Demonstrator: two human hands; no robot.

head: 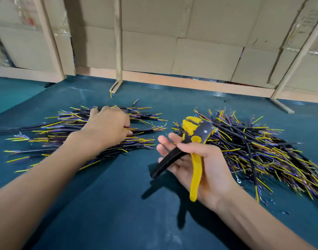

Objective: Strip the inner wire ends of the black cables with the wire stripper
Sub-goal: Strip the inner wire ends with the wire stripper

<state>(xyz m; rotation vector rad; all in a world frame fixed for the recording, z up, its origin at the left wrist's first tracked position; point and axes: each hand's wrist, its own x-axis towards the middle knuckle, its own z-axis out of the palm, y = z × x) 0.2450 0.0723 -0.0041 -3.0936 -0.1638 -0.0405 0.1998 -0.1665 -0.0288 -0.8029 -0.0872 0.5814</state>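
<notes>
The left hand (107,126) reaches palm-down into the left pile of black cables (68,134), fingers curled among them; whether it grips one is hidden. The right hand (196,159), palm up, loosely holds one wire stripper (194,141), handles spread. Two piles lie on the worktop (118,204); the right pile (262,150) runs off frame.

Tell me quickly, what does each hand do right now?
Left hand: fingers curled into the left pile of black cables, gripping cable there.
Right hand: holds the yellow-and-black wire stripper by its handles.
</notes>
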